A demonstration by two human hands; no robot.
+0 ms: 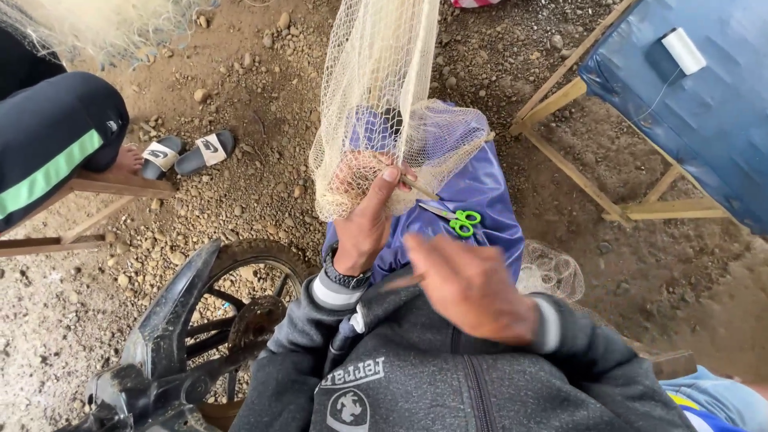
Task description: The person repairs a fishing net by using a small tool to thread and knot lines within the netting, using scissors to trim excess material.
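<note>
The net (376,104) hangs from above, long axis vertical, lower edge on the lap. Left hand (364,224) — the nearer one — pinches its mesh in closed fingers. Right hand (468,284) — blurred, grip indeterminate — sits below, beside the scissors (452,218).

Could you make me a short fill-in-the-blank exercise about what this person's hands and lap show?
1. The left hand grips a hanging cream mesh ____.
2. The small scissors on the purple cloth have ____ handles.
3. The white thread spool lies on a ____ tarp.

Missing words: net; green; blue
</note>
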